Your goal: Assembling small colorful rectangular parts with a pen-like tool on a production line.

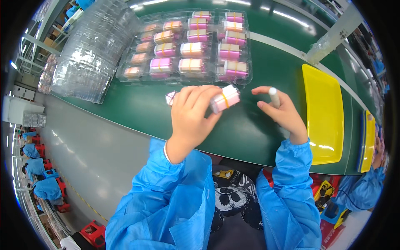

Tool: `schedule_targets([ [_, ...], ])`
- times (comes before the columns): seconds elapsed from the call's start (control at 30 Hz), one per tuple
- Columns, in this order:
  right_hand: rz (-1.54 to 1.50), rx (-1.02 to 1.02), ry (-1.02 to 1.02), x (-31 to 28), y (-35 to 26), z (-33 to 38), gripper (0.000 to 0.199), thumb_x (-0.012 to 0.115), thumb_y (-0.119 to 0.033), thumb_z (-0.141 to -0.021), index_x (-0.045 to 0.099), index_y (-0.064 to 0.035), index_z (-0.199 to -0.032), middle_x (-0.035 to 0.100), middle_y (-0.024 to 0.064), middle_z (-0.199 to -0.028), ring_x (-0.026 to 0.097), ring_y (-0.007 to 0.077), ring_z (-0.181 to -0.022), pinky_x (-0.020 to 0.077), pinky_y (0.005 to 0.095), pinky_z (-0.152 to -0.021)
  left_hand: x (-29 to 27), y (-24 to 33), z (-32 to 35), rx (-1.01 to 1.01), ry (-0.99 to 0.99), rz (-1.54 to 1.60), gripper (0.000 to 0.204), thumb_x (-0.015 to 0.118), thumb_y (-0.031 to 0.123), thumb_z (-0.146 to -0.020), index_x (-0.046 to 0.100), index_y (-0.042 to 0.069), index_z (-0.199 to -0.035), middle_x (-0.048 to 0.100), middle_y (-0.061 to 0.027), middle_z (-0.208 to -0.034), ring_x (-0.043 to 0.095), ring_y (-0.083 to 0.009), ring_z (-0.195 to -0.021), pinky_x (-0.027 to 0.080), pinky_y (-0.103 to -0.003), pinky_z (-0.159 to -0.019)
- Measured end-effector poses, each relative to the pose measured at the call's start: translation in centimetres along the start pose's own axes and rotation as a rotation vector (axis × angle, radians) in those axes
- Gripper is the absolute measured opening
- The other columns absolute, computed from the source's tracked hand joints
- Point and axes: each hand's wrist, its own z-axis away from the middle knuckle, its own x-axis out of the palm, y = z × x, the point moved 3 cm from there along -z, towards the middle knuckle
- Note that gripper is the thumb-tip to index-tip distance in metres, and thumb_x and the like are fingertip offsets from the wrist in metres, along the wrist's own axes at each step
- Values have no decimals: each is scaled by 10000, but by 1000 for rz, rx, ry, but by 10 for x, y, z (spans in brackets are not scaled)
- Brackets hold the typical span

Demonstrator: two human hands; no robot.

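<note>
My left hand (pixel 189 114) is closed round one end of a small pink-and-white block (pixel 225 99) with a yellow band around it. The block is tilted above the green table. Partly hidden behind that hand's fingers is a small white piece with dark lines (pixel 170 98); whether it is held or lying there I cannot tell. To the right, my right hand (pixel 280 109) has thumb and index finger apart, pointing toward the block without touching it. A white, round-ended, pen-like stick (pixel 274 97) stands up between them, its lower end hidden in the hand.
Beyond my hands, clear plastic trays (pixel 187 79) hold several banded blocks in rows. A tall stack of clear trays (pixel 85 56) leans at the left. A yellow tray (pixel 325 116) lies at the right, below a pale post (pixel 335 35). People in blue work at the sides.
</note>
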Motion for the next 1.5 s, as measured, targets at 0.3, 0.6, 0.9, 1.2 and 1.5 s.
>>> schedule_targets([
  [0.3, 593, -384, 168, 49, -10, 0, 642, 738, -301, -806, 487, -182, -1385, 575, 98, -1270, 663, 338, -954, 557, 411, -752, 8, -32, -1, 58, -158, 2, 458, 810, 261, -726, 586, 74, -1080, 672, -68, -1077, 640, -302, -1003, 506, -399, -816],
  [0.6, 626, -339, 323, 71, -5, -10, 590, 772, -226, -741, 564, -143, -1286, 662, 84, -1138, 674, 310, -945, 556, 398, -759, 30, -55, -6, 270, -168, -154, 516, 783, 461, -676, 641, 116, -1033, 620, -10, -767, 601, -222, -668, 463, -355, -592],
  [0.9, 533, -302, 375, 48, -5, -2, 526, 760, -234, -727, 566, -129, -1204, 668, 81, -1104, 677, 312, -921, 553, 404, -731, -35, -75, -81, 263, 151, -278, 477, 805, 431, -661, 667, 113, -989, 653, -69, -727, 650, -260, -607, 504, -374, -540],
  [1.2, 511, -246, 321, 45, -5, -2, 572, 760, -233, -723, 557, -135, -1249, 667, 82, -1126, 680, 302, -924, 556, 398, -729, -6, -230, -230, 330, -514, -824, 416, 603, 541, -876, 627, 184, -1089, 689, -74, -778, 675, -287, -729, 509, -413, -626],
  [1.5, 486, -242, 353, 43, -8, -3, 549, 762, -222, -705, 583, -124, -1215, 686, 91, -1084, 689, 298, -885, 557, 383, -716, -7, -276, -220, 166, -611, -834, 571, 424, 588, -958, 532, 128, -1278, 687, -140, -1041, 674, -329, -888, 515, -452, -700],
])
